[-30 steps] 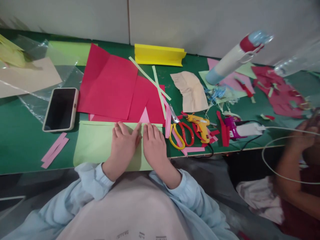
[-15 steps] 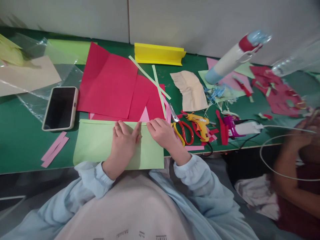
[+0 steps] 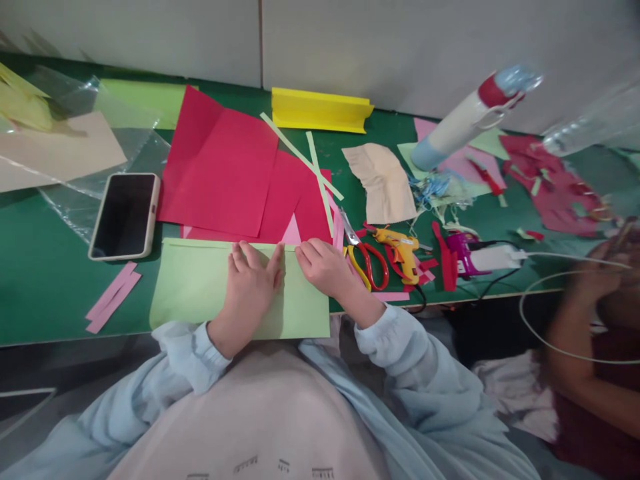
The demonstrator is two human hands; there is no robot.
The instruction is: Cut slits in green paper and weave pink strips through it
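Note:
A light green sheet of paper (image 3: 195, 283) lies at the table's front edge, with a narrow fold along its far side. My left hand (image 3: 253, 277) rests on it, fingers spread and pressing near the fold. At the fold's right part, my right hand (image 3: 323, 267) has its fingers closed on the paper's edge. Red paper sheets (image 3: 220, 173) lie just beyond the green one, with pink paper (image 3: 291, 231) showing between. Two pale green strips (image 3: 315, 167) cross on top of the red. Scissors (image 3: 367, 257) with red and yellow handles lie right of my right hand.
A phone (image 3: 125, 217) and pink strips (image 3: 114, 297) lie at left. Rightward are a yellow glue gun (image 3: 403, 250), a purple plug adapter (image 3: 463, 253) with a cable, beige cloth-like material (image 3: 383, 183) and a bottle (image 3: 465, 123). Folded yellow paper (image 3: 320, 110) stands behind. Another person's arm (image 3: 575, 333) is at far right.
Both hands keep nearly the same place on the green paper's fold. The whole view has shifted very slightly.

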